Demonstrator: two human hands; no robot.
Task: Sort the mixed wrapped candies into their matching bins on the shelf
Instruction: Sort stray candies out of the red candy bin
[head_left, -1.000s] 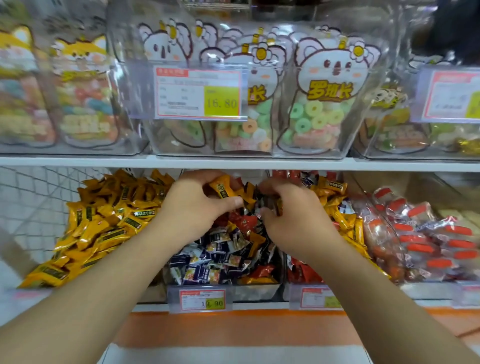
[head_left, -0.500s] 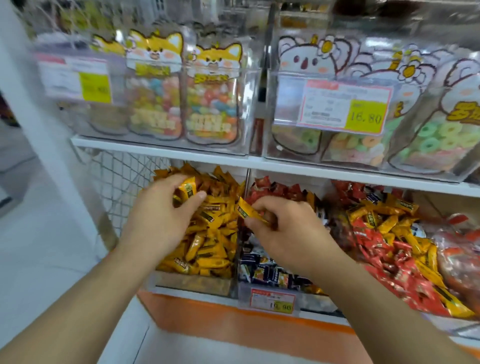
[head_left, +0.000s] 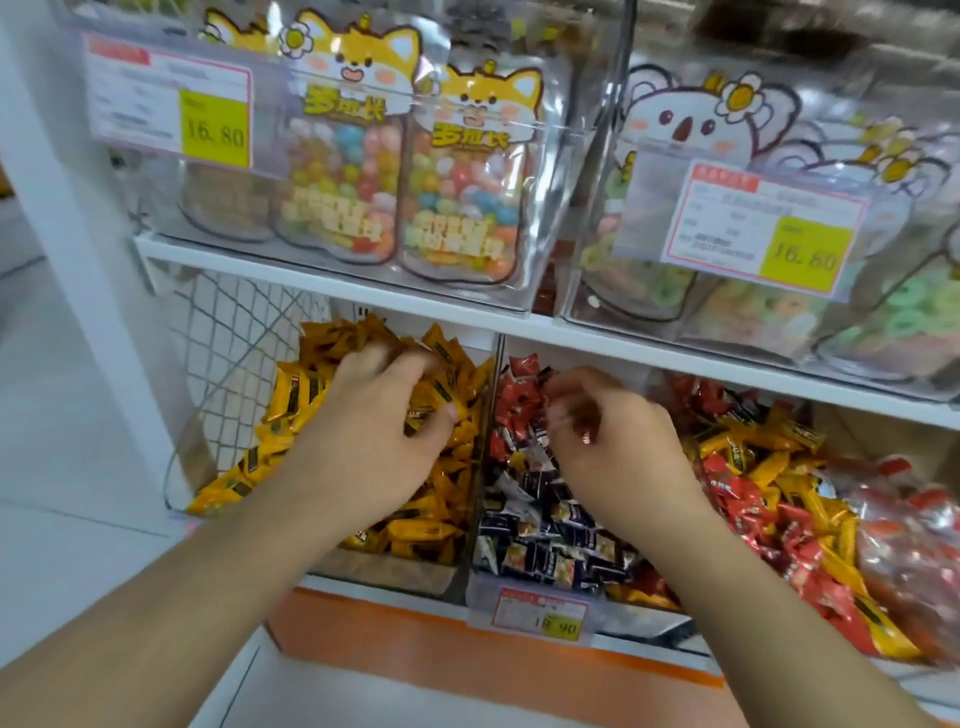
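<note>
Left hand (head_left: 374, 431) now rests on the yellow candies (head_left: 436, 519) in the leftmost bin (head_left: 384, 571), fingers curled into the pile; whether its grip pinches a piece cannot be told. Half a second ago it held a yellow piece above this bin, so delivery is probably complete. Right hand (head_left: 613, 447) has moved over the middle bin (head_left: 535, 587), fingers bent and blurred above red candies (head_left: 519, 410) and navy candies (head_left: 545, 545); its yellow piece is no longer visible. Judgement: next pick begins here.
</note>
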